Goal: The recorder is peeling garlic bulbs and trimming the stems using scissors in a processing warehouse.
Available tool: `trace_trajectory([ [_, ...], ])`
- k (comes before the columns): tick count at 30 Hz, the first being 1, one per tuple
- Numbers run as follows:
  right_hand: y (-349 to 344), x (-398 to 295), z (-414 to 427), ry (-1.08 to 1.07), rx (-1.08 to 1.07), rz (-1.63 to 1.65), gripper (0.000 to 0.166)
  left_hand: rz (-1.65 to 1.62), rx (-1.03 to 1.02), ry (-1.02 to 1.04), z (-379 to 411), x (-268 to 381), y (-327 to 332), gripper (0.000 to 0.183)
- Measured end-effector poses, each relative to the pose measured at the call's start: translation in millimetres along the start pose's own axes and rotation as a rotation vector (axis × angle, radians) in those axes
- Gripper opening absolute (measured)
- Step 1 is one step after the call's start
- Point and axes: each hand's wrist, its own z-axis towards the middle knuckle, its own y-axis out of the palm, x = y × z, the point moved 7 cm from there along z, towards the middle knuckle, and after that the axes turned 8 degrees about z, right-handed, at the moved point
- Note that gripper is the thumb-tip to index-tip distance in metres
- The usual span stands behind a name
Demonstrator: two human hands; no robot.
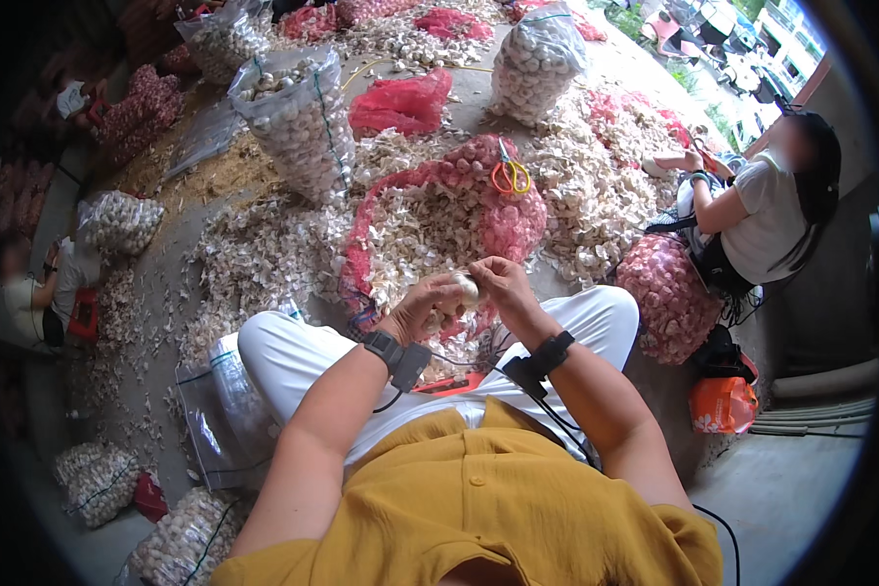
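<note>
Above my lap, my left hand (pixel 434 302) holds a whitish garlic bulb (pixel 466 288) in its fingers. A second garlic bulb (pixel 434 320) shows under that palm; whether the hand grips it I cannot tell. The thumb and forefinger of my right hand (pixel 503 282) pinch the held bulb's right side, and what lies between those fingertips is hidden. Just beyond my hands, a red mesh sack (pixel 359 256) lies spread around a heap of dry garlic skins (pixel 417 234). Scissors with orange and yellow handles (pixel 510 176) rest on its garlic-filled part.
Clear plastic bags of garlic stand ahead at left (pixel 297 124) and right (pixel 538 66). A co-worker (pixel 765 198) sits at right beside a full red mesh sack (pixel 666 297). Another person (pixel 29 293) sits far left. Plastic sheeting (pixel 223 417) lies by my left knee.
</note>
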Motion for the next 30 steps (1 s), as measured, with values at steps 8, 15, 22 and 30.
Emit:
trace_trajectory([
  [8,22.6,-13.7,-10.6,-0.047,-0.052,-0.083,0.042,-0.268,0.049,-0.045,8.7,-29.7,-21.0,0.047],
  [15,-2.3,16.6,7.6,-0.133,0.018,-0.122,0.04,-0.129,0.223,-0.178,6.8,-15.6,0.1,0.06],
  [22,-21.4,16.3,9.1,-0.05,0.185,0.108,0.038,0.19,0.321,0.013,11.1,-7.5,-3.1,0.055],
  [30,-2.5,7.9,3.7,-0.035,-0.014,-0.001,0.03,0.336,0.345,0.182,10.5,9.9,1.1,0.045],
])
